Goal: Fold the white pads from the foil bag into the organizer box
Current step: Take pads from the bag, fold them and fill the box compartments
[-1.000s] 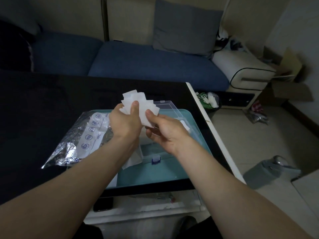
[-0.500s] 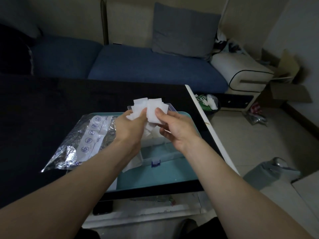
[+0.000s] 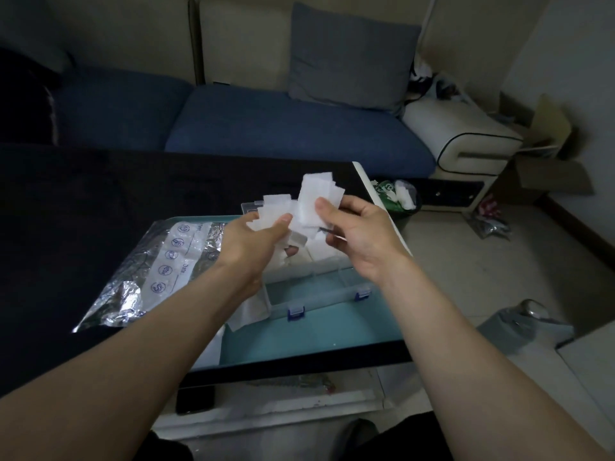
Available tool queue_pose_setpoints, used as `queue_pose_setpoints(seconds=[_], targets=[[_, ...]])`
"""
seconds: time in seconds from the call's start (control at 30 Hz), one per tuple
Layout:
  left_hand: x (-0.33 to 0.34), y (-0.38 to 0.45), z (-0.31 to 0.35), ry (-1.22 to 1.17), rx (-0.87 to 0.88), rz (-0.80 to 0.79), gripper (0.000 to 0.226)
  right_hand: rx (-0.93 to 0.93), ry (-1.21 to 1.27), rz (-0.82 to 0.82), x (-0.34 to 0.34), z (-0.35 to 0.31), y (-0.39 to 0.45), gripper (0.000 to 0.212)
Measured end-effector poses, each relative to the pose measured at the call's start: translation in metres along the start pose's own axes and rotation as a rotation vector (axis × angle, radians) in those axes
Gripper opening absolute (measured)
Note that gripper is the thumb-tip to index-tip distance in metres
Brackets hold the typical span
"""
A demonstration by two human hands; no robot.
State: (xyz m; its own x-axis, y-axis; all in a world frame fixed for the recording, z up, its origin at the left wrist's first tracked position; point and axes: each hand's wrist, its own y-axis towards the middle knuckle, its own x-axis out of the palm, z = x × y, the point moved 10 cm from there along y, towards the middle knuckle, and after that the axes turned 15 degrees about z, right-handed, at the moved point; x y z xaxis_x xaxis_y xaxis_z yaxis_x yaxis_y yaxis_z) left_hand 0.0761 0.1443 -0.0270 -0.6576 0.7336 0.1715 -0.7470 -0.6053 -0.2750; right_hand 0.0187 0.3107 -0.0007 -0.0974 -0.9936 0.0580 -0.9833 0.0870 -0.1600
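Note:
My left hand (image 3: 254, 242) grips a fan of several white pads (image 3: 271, 211) above the clear organizer box (image 3: 319, 294). My right hand (image 3: 357, 234) pinches another bunch of white pads (image 3: 314, 197) between thumb and fingers, just right of the left hand's bunch. The box has blue latches on its front wall and holds more white pads; its inside is partly hidden by my hands. The foil bag (image 3: 156, 271), silver with a white printed label strip, lies flat to the left of the box. A loose white pad (image 3: 248, 314) lies at the box's front left corner.
The box and bag rest on a teal tray (image 3: 326, 334) on a black table (image 3: 83, 201). The table's right edge runs close beside my right hand. Behind stands a blue sofa (image 3: 266, 128). A bin (image 3: 397, 197) sits on the floor to the right.
Both hands moved to the right and a little apart. The single bunch of pads is now split, part in each hand, with the right hand's part lifted higher.

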Motion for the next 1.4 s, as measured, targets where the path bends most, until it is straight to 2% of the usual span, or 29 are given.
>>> queue_pose_setpoints(seconds=[0.07, 0.17, 0.37, 0.47, 0.57, 0.63, 0.7, 0.77, 0.93, 1.03, 1.17, 1.27, 1.33, 1.4], targets=[[0.009, -0.005, -0.001, 0.05, 0.008, -0.102, 0.009, -0.065, -0.106, -0.037, -0.001, -0.003, 0.0, 0.014], [0.02, -0.012, -0.007, 0.057, -0.046, -0.222, 0.027, -0.157, -0.167, 0.004, -0.005, -0.004, 0.002, 0.017], [0.028, -0.017, -0.011, -0.001, -0.112, -0.317, 0.029, -0.183, -0.174, 0.055, -0.008, -0.003, 0.007, 0.016], [0.026, -0.016, -0.013, 0.006, -0.117, -0.29, 0.03, -0.11, -0.093, 0.089, -0.011, 0.0, 0.009, 0.013], [0.02, -0.008, -0.017, 0.006, -0.129, -0.196, 0.035, 0.0, 0.04, 0.186, -0.023, 0.0, 0.013, 0.006], [0.015, -0.001, -0.019, -0.021, -0.151, -0.123, 0.033, 0.132, 0.165, 0.136, -0.021, 0.005, 0.013, 0.009], [0.013, 0.001, -0.016, -0.051, -0.147, -0.101, 0.021, 0.225, 0.14, 0.007, -0.009, 0.011, 0.006, 0.008], [0.018, -0.004, -0.01, -0.072, -0.124, -0.149, 0.014, 0.219, -0.013, -0.064, 0.0, 0.021, 0.001, 0.009], [0.031, -0.017, -0.009, -0.116, -0.176, -0.292, 0.019, 0.042, -0.205, 0.015, -0.001, 0.02, 0.002, 0.016], [0.032, -0.019, -0.01, -0.138, -0.213, -0.306, 0.018, 0.043, -0.212, 0.014, -0.002, 0.02, 0.006, 0.014], [0.029, -0.014, -0.016, -0.116, -0.204, -0.285, 0.023, 0.025, -0.058, 0.149, -0.021, 0.004, 0.011, 0.009], [0.019, -0.004, -0.018, -0.077, -0.171, -0.184, 0.021, 0.104, 0.041, 0.034, -0.016, 0.002, 0.007, 0.009], [0.012, 0.002, -0.018, -0.054, -0.134, -0.117, 0.02, 0.17, 0.032, -0.091, -0.004, 0.008, 0.0, 0.008], [0.012, 0.002, -0.017, -0.018, -0.095, -0.116, 0.024, 0.164, -0.019, -0.136, 0.004, 0.013, -0.006, 0.011]])
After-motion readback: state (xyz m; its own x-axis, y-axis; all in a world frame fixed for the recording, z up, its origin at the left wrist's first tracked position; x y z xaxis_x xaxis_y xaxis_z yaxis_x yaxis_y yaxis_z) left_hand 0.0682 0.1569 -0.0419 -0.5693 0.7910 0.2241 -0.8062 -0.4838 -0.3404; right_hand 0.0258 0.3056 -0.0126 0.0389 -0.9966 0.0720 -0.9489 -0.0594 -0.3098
